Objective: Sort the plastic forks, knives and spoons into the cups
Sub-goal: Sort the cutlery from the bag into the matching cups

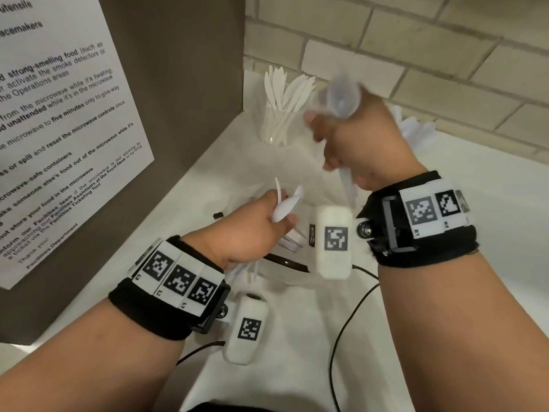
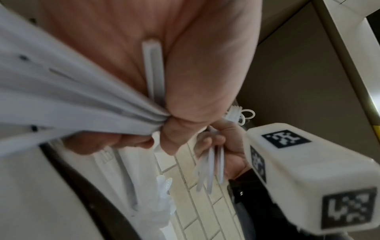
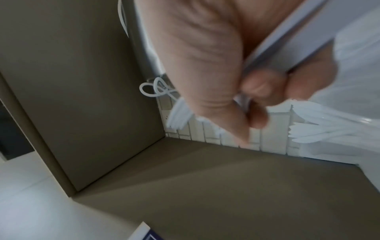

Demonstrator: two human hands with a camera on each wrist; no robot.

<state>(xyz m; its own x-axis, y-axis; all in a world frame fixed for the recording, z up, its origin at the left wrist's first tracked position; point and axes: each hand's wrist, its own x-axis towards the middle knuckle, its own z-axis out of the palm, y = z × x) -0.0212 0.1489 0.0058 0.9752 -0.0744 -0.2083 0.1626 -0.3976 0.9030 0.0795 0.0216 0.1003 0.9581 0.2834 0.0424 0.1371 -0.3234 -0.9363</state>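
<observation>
We see even, soft indoor light in the head view, bright on the white desk [image 1: 297, 337] and the brick wall [image 1: 416, 49], with only faint shadows under the wrists. The spoons [image 1: 341, 96] in the right hand [image 1: 365, 144] smear with motion blur, while the printed notice [image 1: 59, 129] reads sharp. Straight lines bow toward the edges. Both wrist views are dimmer and softer: the left hand [image 2: 185, 73] fills its frame out of focus, and the right wrist view blurs throughout.
</observation>
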